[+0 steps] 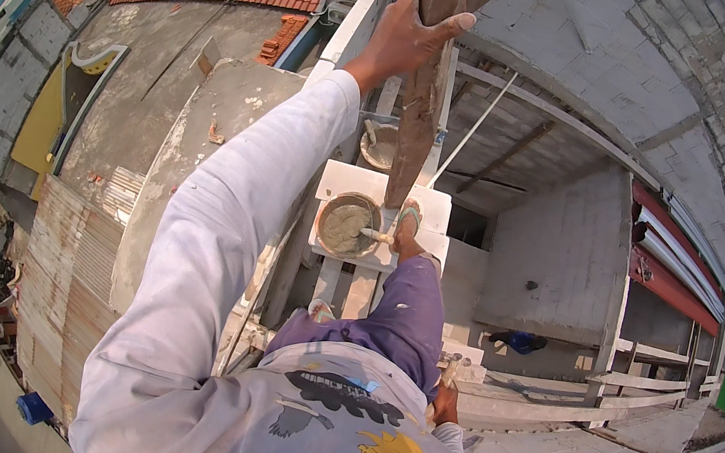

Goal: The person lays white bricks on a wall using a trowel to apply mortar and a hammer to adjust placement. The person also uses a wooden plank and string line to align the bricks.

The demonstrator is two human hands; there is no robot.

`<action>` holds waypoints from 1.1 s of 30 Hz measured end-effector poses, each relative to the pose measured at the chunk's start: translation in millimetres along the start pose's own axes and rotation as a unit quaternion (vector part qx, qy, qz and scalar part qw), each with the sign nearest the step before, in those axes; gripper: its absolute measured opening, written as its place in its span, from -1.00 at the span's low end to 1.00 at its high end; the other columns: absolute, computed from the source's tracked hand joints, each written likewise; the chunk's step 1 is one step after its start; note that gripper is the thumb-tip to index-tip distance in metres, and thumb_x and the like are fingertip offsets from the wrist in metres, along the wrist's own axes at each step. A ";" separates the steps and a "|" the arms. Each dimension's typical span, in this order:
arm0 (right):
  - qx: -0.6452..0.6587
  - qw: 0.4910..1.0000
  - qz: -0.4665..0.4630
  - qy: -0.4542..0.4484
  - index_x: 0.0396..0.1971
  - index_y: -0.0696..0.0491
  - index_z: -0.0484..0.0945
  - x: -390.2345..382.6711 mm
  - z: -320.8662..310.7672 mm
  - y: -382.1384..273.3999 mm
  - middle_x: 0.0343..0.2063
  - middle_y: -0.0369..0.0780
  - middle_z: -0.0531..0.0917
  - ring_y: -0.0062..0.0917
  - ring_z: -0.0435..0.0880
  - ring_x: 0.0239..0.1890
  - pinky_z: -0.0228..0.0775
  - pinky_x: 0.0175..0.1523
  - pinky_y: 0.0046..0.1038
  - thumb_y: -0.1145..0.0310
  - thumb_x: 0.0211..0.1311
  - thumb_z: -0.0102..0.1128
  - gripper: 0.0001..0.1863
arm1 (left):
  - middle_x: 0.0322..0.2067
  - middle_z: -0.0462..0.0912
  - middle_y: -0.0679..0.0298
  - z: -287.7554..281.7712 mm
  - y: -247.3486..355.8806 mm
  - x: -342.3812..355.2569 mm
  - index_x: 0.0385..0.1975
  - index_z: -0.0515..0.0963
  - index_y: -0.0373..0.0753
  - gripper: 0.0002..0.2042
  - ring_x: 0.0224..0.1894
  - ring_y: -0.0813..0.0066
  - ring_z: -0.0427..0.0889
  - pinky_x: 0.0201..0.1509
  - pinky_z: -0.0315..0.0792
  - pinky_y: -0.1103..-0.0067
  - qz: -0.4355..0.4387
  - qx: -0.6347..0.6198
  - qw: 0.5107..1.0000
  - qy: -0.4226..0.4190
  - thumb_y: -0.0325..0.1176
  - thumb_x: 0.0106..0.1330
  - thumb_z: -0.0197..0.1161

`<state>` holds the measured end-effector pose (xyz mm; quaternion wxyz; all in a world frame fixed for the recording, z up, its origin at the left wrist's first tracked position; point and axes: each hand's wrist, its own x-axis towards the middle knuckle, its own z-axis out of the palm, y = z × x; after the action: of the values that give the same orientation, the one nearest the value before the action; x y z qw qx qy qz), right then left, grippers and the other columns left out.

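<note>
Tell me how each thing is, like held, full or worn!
Left hand: gripping
Wooden post: held by the left hand
Right hand: partly hidden, grip unclear
Front bucket: holding grey mortar
Pale-handled tool: resting in the front bucket
Rear bucket: partly hidden, something grey inside
Sandals: worn

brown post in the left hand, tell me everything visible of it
The brown post looks like rough, stained timber. Its top leaves the picture; it appears narrower toward its lower end, near the mortar bucket and a sandalled foot. Whether that end rests on the pale blocks is unclear. The left hand grips its upper part, thumb across it.
</note>
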<state>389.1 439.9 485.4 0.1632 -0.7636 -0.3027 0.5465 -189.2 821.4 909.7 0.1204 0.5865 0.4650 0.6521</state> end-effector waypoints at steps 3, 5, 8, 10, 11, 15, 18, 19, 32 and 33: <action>-0.110 0.973 -0.192 -0.066 0.13 0.27 0.57 14.7 -8.0 36.7 -0.16 -0.04 0.74 -0.24 0.74 -0.13 0.53 -0.05 -0.17 0.25 0.48 0.14 -0.58 | -0.12 0.70 -0.04 -4.2 19.2 20.7 -0.02 0.41 -0.38 -0.26 -0.13 0.17 0.74 -0.07 0.58 0.32 -0.008 -0.066 0.996 -0.059 0.26 0.23 0.46; -0.184 0.940 -0.279 -0.071 0.14 0.25 0.58 25.8 -41.4 84.3 -0.14 -0.04 0.74 -0.26 0.74 -0.11 0.52 -0.04 -0.17 0.24 0.48 0.14 -0.58 | -0.12 0.70 -0.03 13.1 19.4 29.7 -0.01 0.42 -0.38 -0.27 -0.12 0.18 0.73 -0.06 0.58 0.33 -0.018 -0.104 0.990 -0.098 0.24 0.25 0.45; -0.084 0.986 -0.143 -0.023 0.09 0.25 0.59 -24.1 8.4 8.8 -0.28 -0.07 0.73 -0.29 0.74 -0.23 0.51 -0.12 -0.21 0.25 0.48 0.12 -0.60 | -0.11 0.70 -0.01 20.9 42.0 33.1 0.01 0.44 -0.39 -0.30 -0.11 0.20 0.72 -0.05 0.57 0.34 -0.006 -0.072 0.991 -0.116 0.21 0.28 0.42; -0.023 0.999 -0.009 0.040 0.06 0.26 0.59 -37.2 12.3 -32.8 -0.38 -0.11 0.71 -0.29 0.72 -0.32 0.50 -0.16 -0.22 0.26 0.48 0.11 -0.62 | -0.11 0.70 -0.01 29.5 54.5 39.1 0.02 0.45 -0.39 -0.32 -0.10 0.21 0.71 -0.04 0.56 0.34 -0.001 -0.076 0.993 -0.085 0.19 0.30 0.40; -0.021 0.997 -0.032 0.062 0.03 0.25 0.54 -42.2 13.7 -48.0 -0.54 -0.20 0.61 -0.37 0.64 -0.53 0.51 -0.35 -0.27 0.32 0.47 0.10 -0.68 | -0.10 0.70 0.00 36.8 57.3 41.5 0.02 0.45 -0.39 -0.33 -0.10 0.22 0.71 -0.03 0.56 0.35 0.001 -0.078 0.995 -0.067 0.18 0.31 0.39; 0.055 0.995 -0.057 0.058 0.02 0.17 0.43 -54.6 2.2 -114.4 -0.62 -0.26 0.47 -0.57 0.49 -0.72 0.42 -0.67 -0.44 0.30 0.55 0.09 -0.74 | -0.09 0.70 0.02 62.1 58.2 48.8 0.04 0.47 -0.40 -0.36 -0.08 0.25 0.69 -0.01 0.54 0.36 0.002 -0.081 0.997 0.004 0.14 0.35 0.36; 0.049 0.986 -0.145 0.072 0.00 0.14 0.43 -64.0 0.5 -187.7 -0.57 -0.26 0.49 -0.57 0.49 -0.70 0.43 -0.64 -0.43 0.25 0.57 0.09 -0.74 | -0.09 0.69 0.03 69.9 52.0 51.5 0.06 0.48 -0.41 -0.38 -0.07 0.27 0.68 0.00 0.53 0.37 -0.001 -0.083 0.995 0.046 0.11 0.38 0.33; 0.051 0.979 -0.184 0.071 0.01 0.09 0.41 -65.6 2.5 -213.8 -0.58 -0.30 0.46 -0.60 0.46 -0.70 0.41 -0.63 -0.48 0.24 0.59 0.07 -0.76 | -0.08 0.69 0.03 70.4 52.7 54.5 0.06 0.49 -0.41 -0.39 -0.07 0.28 0.68 0.01 0.53 0.37 0.000 -0.085 0.995 0.059 0.10 0.39 0.32; 0.199 0.801 -0.562 0.042 0.31 0.21 0.25 -124.3 133.4 -499.6 -0.34 -0.11 0.64 -0.55 0.64 -0.47 0.50 -0.33 -0.45 0.22 0.57 0.12 -0.48 | -0.05 0.69 0.09 89.6 43.0 63.0 0.13 0.54 -0.44 -0.49 -0.02 0.37 0.63 0.07 0.49 0.41 0.019 -0.097 0.982 0.163 -0.03 0.52 0.21; 0.259 0.790 -0.555 0.025 0.33 0.22 0.22 -130.8 147.8 -507.0 -0.35 -0.12 0.63 -0.57 0.63 -0.48 0.49 -0.35 -0.46 0.22 0.57 0.12 -0.46 | -0.05 0.68 0.09 87.4 46.9 61.0 0.14 0.55 -0.44 -0.49 -0.01 0.37 0.63 0.08 0.48 0.41 0.039 -0.115 0.980 0.158 -0.04 0.53 0.20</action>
<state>78.5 731.1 824.1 0.6377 -0.4067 -0.5171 0.4007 -111.6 879.6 974.1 0.0868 0.4764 0.3767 0.7897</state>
